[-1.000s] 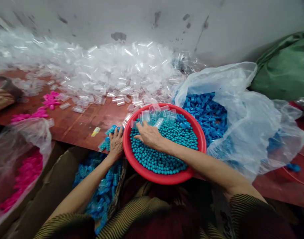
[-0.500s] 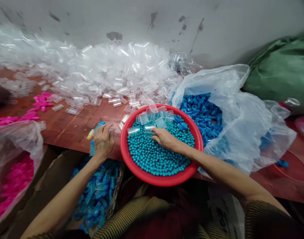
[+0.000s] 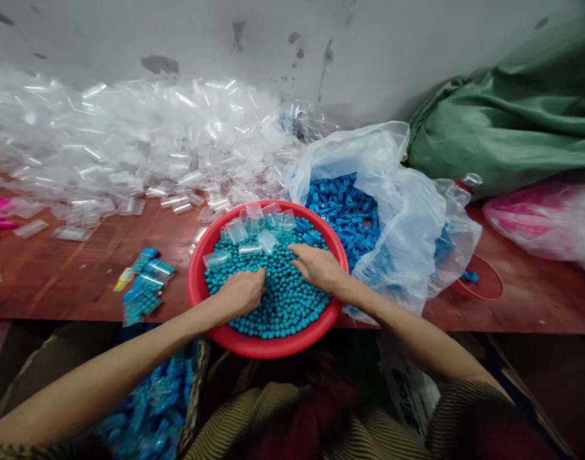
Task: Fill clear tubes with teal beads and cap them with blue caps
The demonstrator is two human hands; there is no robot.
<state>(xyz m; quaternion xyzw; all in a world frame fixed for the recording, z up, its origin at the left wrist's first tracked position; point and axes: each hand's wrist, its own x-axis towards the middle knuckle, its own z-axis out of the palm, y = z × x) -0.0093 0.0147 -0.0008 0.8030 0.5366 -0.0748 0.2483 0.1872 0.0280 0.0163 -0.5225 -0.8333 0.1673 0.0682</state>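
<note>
A red basin (image 3: pixel 269 348) full of small turquoise beads (image 3: pixel 277 313) stands at the table's front edge. Clear plastic tubes (image 3: pixel 234 230) lie on the beads toward its back. My left hand (image 3: pixel 244 292) is low over the beads with its fingers curled in; what they hold, if anything, is hidden. Over the right part of the beads is my right hand (image 3: pixel 318 265), its thumb and forefinger apart and no object visible between them. Some blue caps (image 3: pixel 311 233) rest in the basin behind it. Left of the basin, bead-filled tubes with blue ends (image 3: pixel 146 284) lie on the table.
Clear tubes (image 3: pixel 177 128) are heaped along the wall. A white plastic bag (image 3: pixel 402 198) of blue parts (image 3: pixel 343 211) stands right of the basin. Below the table edge, a carton holds blue pieces (image 3: pixel 153 396). A green sack (image 3: pixel 507 128) and pink bag (image 3: pixel 546 217) sit at right.
My left hand has moved from the bead-filled tubes on the table into the basin. My right hand has come away from a clear tube, toward the right. The view has turned right.
</note>
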